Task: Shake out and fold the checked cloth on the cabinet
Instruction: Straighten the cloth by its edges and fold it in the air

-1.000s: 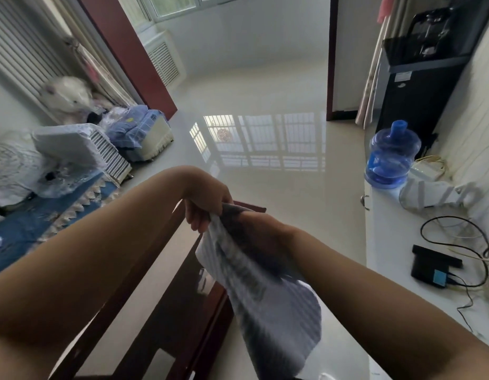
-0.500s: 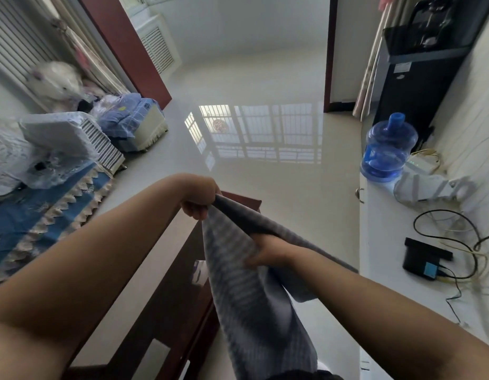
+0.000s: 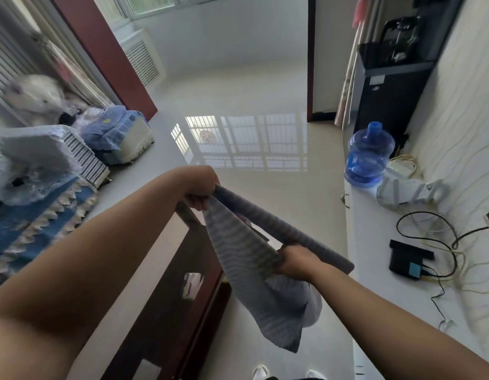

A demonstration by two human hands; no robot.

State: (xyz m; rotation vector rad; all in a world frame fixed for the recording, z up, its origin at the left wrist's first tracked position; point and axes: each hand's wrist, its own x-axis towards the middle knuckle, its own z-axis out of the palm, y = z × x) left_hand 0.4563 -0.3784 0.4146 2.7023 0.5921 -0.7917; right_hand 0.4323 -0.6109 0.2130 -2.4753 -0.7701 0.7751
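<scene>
The grey checked cloth (image 3: pixel 243 250) hangs in the air in front of me, stretched taut along its top edge between both hands. My left hand (image 3: pixel 201 192) grips one upper corner, further away. My right hand (image 3: pixel 299 260) pinches the top edge lower and nearer to me. The rest of the cloth droops below my right hand towards the floor. The white cabinet top (image 3: pixel 375 242) lies to the right of the cloth, apart from it.
On the cabinet top stand a blue water jug (image 3: pixel 368 157), a black box (image 3: pixel 407 260) with cables and a white bundle (image 3: pixel 405 192). A dark wooden table (image 3: pixel 166 297) lies below my left arm. A black water dispenser (image 3: pixel 388 86) stands at the back right.
My hands have drawn apart along the cloth's top edge. From a bunched state a second ago, the cloth is now pulled out flat and taut between them.
</scene>
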